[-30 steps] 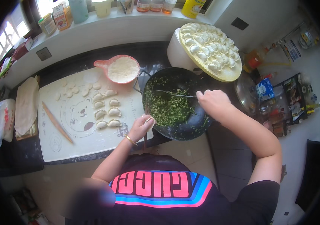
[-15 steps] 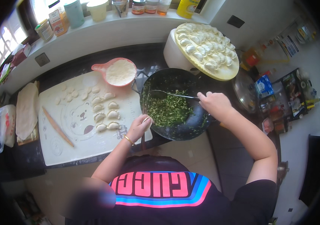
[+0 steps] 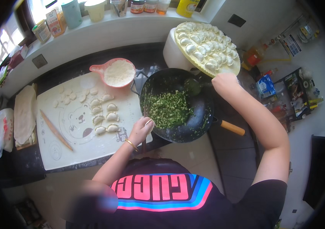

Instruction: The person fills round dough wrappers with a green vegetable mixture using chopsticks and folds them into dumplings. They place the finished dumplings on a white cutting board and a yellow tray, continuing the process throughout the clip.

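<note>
The black wok [image 3: 198, 128] holds chopped green filling [image 3: 168, 108], mostly in its left half. My left hand [image 3: 141, 130] is closed round a pair of dark chopsticks [image 3: 146, 102] at the wok's near-left rim; a small pale edge shows at its fingers, too small to name. My right hand [image 3: 225, 84] is at the wok's far-right side, closed on the handle of a spatula-like utensil; its dark, rounded head [image 3: 192, 87] is over the wok's far-right wall. The fingers are partly hidden.
Left of the wok is a white mat [image 3: 61, 158] with folded dumplings [image 3: 112, 116], small dough pieces [image 3: 67, 100] and a rolling pin [image 3: 55, 129]. A pink bowl of flour [image 3: 119, 73] stands behind it. A round tray of dumplings [image 3: 233, 70] rises behind the wok, whose wooden handle [image 3: 233, 128] juts right.
My right hand has moved right and away from me, drawing the utensil's head from the filling toward the wok's far-right side. My left hand stays in place with the chopsticks.
</note>
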Tool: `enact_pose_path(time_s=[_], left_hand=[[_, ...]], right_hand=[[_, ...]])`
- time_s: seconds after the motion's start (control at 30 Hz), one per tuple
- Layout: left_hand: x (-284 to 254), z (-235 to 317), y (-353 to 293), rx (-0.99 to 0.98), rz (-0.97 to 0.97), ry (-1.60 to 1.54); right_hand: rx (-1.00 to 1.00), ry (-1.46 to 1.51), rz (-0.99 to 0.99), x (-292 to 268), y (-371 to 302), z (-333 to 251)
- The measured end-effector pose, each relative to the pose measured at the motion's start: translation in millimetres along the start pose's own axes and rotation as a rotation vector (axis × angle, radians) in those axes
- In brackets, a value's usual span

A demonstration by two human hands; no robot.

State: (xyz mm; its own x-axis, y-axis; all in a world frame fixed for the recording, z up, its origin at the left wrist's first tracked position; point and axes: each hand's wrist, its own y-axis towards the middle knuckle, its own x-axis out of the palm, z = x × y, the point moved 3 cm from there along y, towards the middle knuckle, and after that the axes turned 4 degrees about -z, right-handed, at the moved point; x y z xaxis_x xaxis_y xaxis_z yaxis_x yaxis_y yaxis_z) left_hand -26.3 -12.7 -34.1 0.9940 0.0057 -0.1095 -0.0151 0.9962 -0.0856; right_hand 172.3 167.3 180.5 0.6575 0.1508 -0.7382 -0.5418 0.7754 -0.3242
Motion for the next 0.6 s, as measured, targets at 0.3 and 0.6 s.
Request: enact_pose_path(time_s=[0.3, 0.6], left_hand=[[0, 6, 0, 0.145, 0.021, 0.024], [3, 0, -6, 0.047, -0.014, -0.015]], right_hand=[[-0.293, 0.099, -0.061, -44, -8, -48], [-0.213, 0.016, -0.117, -78, -19, -51]])
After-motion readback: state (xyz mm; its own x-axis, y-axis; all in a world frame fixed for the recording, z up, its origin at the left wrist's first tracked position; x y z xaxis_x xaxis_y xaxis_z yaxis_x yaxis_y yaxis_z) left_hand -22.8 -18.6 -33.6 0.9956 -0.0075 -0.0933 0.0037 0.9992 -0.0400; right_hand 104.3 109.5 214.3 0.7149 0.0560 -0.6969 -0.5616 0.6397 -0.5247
